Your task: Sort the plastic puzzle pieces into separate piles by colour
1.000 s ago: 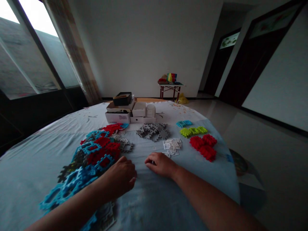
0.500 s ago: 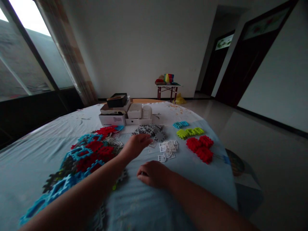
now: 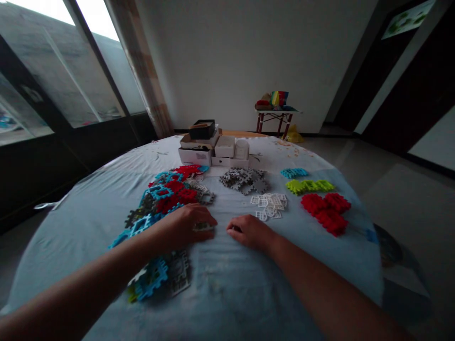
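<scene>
piece: small pale flat tile (image 3: 203, 227), lying on the cloth
place: near centre, under the left hand's (image 3: 185, 226) fingertips

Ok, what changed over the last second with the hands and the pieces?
The left hand reached out to the grey pile, then came back near the right hand; a small pale piece now shows at its fingertips. The right hand stayed resting on the cloth. The sorted piles look unmoved.
</scene>
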{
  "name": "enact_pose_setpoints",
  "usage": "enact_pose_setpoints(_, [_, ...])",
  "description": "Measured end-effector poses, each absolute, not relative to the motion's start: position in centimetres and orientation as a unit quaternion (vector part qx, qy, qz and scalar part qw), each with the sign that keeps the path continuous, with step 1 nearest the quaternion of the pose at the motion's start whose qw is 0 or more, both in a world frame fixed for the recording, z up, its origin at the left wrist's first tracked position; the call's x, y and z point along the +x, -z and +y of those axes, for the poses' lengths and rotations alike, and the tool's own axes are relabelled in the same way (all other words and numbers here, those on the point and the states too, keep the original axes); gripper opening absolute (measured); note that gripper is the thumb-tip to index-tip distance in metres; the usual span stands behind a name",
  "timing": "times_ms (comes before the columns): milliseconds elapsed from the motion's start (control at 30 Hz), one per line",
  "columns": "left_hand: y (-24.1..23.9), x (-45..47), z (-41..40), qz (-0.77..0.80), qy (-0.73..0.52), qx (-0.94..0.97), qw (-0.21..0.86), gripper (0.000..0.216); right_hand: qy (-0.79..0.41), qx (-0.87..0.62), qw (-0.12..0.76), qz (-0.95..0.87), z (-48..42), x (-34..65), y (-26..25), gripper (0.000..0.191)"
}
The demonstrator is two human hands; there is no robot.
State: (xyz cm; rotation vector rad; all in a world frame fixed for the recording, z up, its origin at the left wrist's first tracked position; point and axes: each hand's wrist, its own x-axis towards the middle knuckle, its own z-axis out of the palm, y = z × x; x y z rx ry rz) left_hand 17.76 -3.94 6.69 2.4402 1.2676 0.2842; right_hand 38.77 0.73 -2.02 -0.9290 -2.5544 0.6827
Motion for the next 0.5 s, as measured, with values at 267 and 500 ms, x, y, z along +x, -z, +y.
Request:
enact_pose_setpoints(267, [-5.5,15.1,-8.3,0.477,0.032,0.851,0.216,0.036,-0.256,-0.332,0.173,-0.891,0.5,38.8,1.9,0.017])
enact_pose_setpoints(500, [-4.7,14.3,-10.3,0.473,0.065,0.862,0.170,0.041,-0.267,-0.332,0.174,-0.888,0.4,38.9,1.7,0.017])
